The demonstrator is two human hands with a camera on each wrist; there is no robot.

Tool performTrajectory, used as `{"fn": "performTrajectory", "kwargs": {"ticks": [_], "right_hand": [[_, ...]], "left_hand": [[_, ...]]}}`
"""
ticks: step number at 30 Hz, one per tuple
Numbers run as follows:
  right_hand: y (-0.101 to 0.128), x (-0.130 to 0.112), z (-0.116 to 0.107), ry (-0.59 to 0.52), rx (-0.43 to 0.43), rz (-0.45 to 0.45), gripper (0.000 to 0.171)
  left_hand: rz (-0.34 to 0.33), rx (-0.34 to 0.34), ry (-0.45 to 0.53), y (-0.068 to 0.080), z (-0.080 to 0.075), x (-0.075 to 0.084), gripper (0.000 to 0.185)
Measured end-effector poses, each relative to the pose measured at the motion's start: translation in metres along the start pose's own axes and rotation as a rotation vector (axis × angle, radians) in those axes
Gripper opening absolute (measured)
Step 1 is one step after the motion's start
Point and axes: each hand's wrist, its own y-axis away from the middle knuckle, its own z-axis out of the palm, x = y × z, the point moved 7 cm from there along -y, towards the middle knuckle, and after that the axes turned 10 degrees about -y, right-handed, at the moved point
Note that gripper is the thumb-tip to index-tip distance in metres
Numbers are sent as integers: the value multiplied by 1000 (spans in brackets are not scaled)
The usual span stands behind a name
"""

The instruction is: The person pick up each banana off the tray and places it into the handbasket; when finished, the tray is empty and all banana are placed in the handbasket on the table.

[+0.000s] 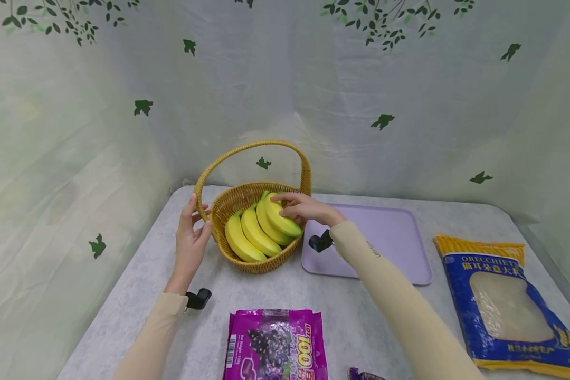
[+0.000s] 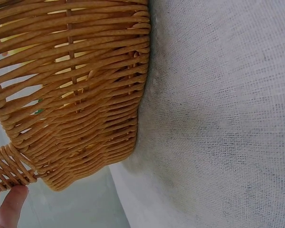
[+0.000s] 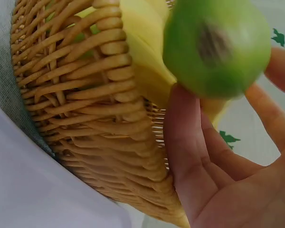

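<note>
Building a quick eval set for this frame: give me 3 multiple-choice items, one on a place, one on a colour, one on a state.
1. Where do the bananas lie?
A. on the tray
B. in the basket
C. on the purple bag

2. What colour is the tray?
A. lilac
B. red
C. black

3. What is the right hand doing?
A. lying flat on the table
B. gripping the blue bag
C. holding the end of a banana

Answers:
1 B, the yellow bunch sits inside the wicker basket, under its handle.
2 A, the flat tray right of the basket is pale lilac.
3 C, in the head view the fingers curl over the top banana, and the right wrist view shows its green tip between fingers and thumb. The left hand rests against the basket's left side.
</note>
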Motion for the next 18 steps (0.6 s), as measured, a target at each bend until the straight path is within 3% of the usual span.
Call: {"fn": "performTrajectory", "kwargs": {"ticks": [7,12,18], "right_hand": [[-4,-6,6,204,62,-66,43],[-4,-11,12,384,98,-120,52],[1,-13,10,367,152,-134,51]], "left_hand": [[-1,2,1,0,0,-5,67],[0,8,-21,1,0,-6,66],[-8,4,1,1,1,-7,66]]}}
